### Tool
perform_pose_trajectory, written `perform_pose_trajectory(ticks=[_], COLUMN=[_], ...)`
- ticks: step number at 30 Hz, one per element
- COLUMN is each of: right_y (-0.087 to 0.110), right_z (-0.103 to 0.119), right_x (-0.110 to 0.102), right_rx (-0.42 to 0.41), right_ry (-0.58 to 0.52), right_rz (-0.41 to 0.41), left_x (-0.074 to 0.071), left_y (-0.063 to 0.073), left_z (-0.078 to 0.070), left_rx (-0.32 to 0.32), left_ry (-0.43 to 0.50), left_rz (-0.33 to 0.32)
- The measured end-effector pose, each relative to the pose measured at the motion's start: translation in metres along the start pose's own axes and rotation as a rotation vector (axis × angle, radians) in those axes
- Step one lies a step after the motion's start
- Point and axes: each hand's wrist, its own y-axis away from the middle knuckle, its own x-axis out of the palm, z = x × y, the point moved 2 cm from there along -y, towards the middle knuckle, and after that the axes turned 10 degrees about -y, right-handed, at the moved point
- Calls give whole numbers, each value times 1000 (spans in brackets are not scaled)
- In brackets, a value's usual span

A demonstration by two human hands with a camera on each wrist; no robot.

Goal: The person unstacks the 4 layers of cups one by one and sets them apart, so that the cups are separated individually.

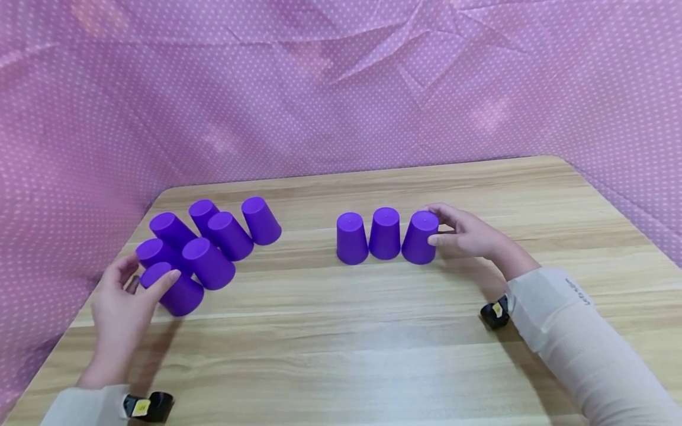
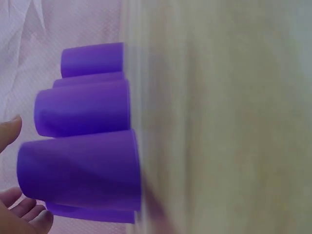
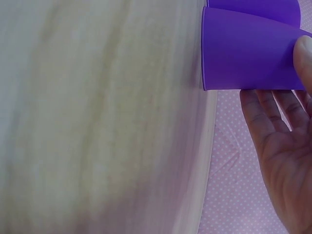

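Note:
Purple cups stand upside down on the wooden table in two groups. At the left, my left hand [image 1: 125,296] spreads its thumb and fingers around the nearest cup [image 1: 183,296]; in the left wrist view the thumb [image 2: 9,132] stands apart from the cups. At the right, three cups form a row. My right hand [image 1: 469,234] holds the rightmost cup [image 1: 418,245] between thumb and fingers. In the right wrist view, the thumb [image 3: 304,61] lies over this cup's side, with the fingers along its far side.
Several more cups [image 1: 230,235] crowd the left group, one [image 1: 261,222] at its right end. A middle cup [image 1: 385,236] and a left cup [image 1: 352,239] complete the right row. Behind the table [image 1: 341,337] hangs a pink dotted cloth [image 1: 319,106].

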Motion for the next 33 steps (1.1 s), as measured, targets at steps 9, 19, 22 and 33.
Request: perform_pose_trajectory(ticks=[9, 19, 22, 33], right_y=[1, 1, 0, -1], right_z=[0, -1, -1, -3], right_x=[0, 0, 0, -1], right_rx=[17, 17, 18, 9], right_ry=[0, -7, -4, 20], right_rz=[-9, -4, -3, 2], left_x=[2, 25, 32, 71], left_y=[9, 21, 22, 27], left_z=[-34, -73, -84, -118], left_rx=[109, 320, 374, 463], left_ry=[21, 127, 164, 199], left_rz=[-83, -49, -30, 169])
